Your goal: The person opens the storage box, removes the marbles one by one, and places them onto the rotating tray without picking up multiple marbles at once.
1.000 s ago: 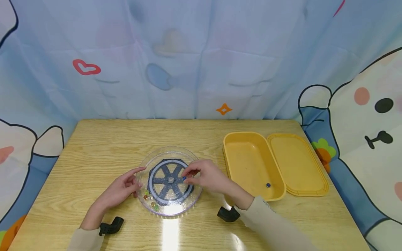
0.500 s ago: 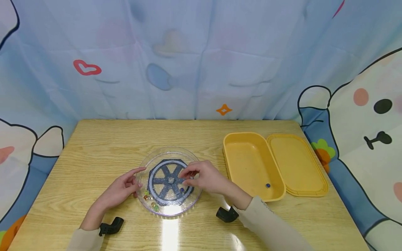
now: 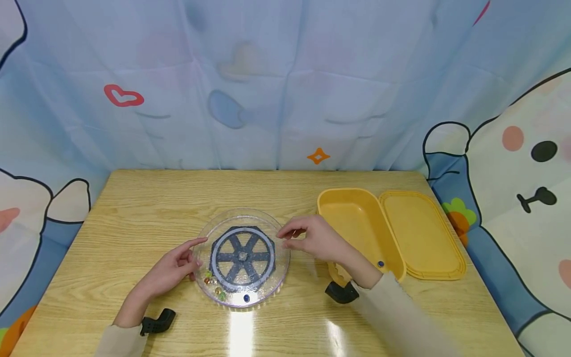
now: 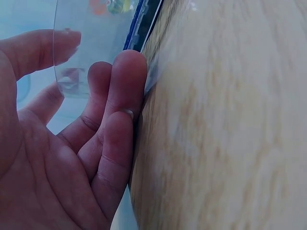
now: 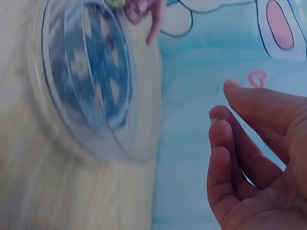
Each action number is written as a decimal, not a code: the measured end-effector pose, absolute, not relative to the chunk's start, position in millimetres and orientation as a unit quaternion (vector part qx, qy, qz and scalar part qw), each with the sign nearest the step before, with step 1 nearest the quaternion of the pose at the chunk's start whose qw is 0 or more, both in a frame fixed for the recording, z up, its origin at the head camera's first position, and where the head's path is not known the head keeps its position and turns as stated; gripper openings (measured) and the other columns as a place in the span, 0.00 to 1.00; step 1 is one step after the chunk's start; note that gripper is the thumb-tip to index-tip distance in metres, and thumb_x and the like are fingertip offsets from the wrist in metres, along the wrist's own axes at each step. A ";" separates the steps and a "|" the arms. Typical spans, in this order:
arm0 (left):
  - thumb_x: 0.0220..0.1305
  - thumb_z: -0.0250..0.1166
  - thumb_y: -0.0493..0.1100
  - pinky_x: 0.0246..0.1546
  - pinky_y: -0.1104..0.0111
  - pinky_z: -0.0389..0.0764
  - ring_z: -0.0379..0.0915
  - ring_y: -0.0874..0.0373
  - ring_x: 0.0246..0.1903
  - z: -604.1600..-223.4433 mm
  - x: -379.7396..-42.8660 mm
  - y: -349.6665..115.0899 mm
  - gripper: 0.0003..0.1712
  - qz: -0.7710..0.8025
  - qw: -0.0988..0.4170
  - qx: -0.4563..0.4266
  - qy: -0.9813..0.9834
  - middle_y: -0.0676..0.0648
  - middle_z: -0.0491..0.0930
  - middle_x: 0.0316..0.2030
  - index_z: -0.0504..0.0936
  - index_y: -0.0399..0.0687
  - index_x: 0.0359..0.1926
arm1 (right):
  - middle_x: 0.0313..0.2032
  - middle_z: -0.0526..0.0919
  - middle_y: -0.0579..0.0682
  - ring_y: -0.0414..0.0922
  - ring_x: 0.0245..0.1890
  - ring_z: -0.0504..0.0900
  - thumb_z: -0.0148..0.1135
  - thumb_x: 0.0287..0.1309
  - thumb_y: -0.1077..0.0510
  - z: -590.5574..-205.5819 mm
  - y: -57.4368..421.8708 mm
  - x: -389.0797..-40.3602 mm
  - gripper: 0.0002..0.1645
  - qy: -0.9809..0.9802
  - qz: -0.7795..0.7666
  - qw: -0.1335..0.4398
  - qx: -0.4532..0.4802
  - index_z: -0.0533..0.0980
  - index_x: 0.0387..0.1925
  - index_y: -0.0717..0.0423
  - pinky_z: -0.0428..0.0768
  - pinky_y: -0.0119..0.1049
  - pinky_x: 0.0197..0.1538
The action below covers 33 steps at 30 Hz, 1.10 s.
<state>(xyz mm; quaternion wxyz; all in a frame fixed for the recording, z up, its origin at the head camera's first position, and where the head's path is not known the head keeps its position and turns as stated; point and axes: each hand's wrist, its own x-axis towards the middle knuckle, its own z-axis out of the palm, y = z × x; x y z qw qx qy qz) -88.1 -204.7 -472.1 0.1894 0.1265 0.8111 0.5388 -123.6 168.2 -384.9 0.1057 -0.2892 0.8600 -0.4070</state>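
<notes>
A clear round dish (image 3: pixel 202 292) stands in the middle of the table over a dark spoked base (image 3: pixel 243 256) with a pale ring. My left hand (image 3: pixel 171 265) holds its left rim; the left wrist view has the thumb (image 4: pixel 67 45) over the rim and other fingers against the outside. Along the dish's front lie a blue marble (image 3: pixel 247 298), a green marble (image 3: pixel 222 296) and several more small coloured marbles. Beside the right rim hovers my right hand (image 3: pixel 312 238), fingers loosely bent; nothing shows between its fingertips in the right wrist view.
A yellow box (image 3: pixel 345 196) to the right has one blue marble (image 3: pixel 381 264) near its front corner. Its flat yellow lid (image 3: pixel 424 235) lies against the box's right side. Behind the wooden table (image 3: pixel 200 188) hangs a printed curtain (image 3: pixel 267 134).
The right hand let go of a blue marble, which rolled from the dish's right side to its front. That hand then drew back rightward. My left hand kept its place.
</notes>
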 end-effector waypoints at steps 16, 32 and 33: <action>0.72 0.58 0.36 0.31 0.62 0.82 0.79 0.50 0.28 -470.6 -87.8 -205.4 0.32 0.535 0.189 0.134 0.813 0.41 0.75 0.32 0.62 0.46 0.74 | 0.37 0.86 0.51 0.44 0.34 0.83 0.73 0.54 0.66 -386.2 259.0 -151.1 0.09 0.846 -0.443 0.131 -0.268 0.86 0.39 0.57 0.82 0.35 0.39; 0.72 0.58 0.36 0.32 0.62 0.82 0.79 0.50 0.28 -473.4 -88.8 -205.2 0.32 0.539 0.185 0.135 0.811 0.42 0.75 0.32 0.62 0.46 0.74 | 0.32 0.85 0.49 0.38 0.29 0.78 0.75 0.49 0.66 -433.6 290.1 -167.1 0.08 0.786 -0.414 0.355 -0.291 0.85 0.33 0.63 0.78 0.29 0.34; 0.72 0.58 0.36 0.32 0.62 0.82 0.79 0.50 0.28 -473.6 -88.9 -205.4 0.32 0.539 0.186 0.135 0.810 0.42 0.75 0.32 0.62 0.46 0.74 | 0.32 0.85 0.47 0.38 0.29 0.78 0.76 0.49 0.65 -435.6 289.9 -167.1 0.08 0.787 -0.407 0.358 -0.295 0.85 0.33 0.62 0.78 0.29 0.34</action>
